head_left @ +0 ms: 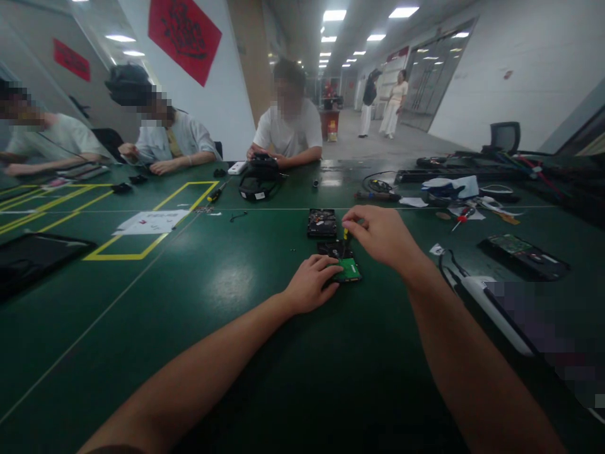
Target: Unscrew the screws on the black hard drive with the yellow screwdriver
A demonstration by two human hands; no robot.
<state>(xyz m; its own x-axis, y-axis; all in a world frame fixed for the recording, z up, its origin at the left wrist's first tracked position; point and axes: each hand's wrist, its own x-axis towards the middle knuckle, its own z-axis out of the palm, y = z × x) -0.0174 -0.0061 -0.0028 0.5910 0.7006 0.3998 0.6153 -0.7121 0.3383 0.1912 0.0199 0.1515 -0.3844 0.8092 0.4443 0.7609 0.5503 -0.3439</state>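
Note:
A hard drive with a green circuit board (350,270) lies on the green table. My left hand (312,284) rests on its left part, fingers spread and touching the board. Above the drive, my right hand (378,234) pinches a small yellow-handled screwdriver (345,234) between thumb and fingers. The screwdriver points down at the drive; whether its tip touches cannot be made out. Just behind sits a second black drive (322,223). Tiny dark bits, perhaps screws (293,250), lie to the left of the drives.
Across the green table (227,347), a person (289,120) handles a black device (261,175); two more people sit at the left. Tools, cables and a circuit-board unit (524,256) lie at the right. A paper sheet (150,222) lies left, near yellow tape.

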